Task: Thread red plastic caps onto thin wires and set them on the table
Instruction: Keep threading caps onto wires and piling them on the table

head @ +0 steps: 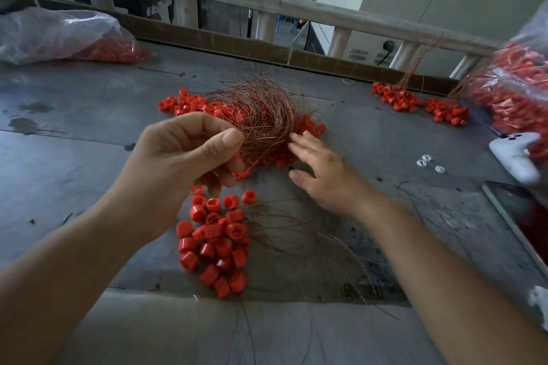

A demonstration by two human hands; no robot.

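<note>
Closest up, a cluster of small red plastic caps (216,243) strung on wires lies on the grey table (74,142), left hand (184,157) pinching the tangled heap of thin copper wires (264,109) further back, right hand (323,175) spread open just beside it.

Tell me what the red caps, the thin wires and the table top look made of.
Red caps: moulded plastic, smooth with a soft sheen, uniform colour. Thin wires: bare metal, probably copper, by the reddish-brown glint and springy curls. Table top: likely dull grey sheet metal, scuffed and stained; painted board cannot be ruled out.
</note>
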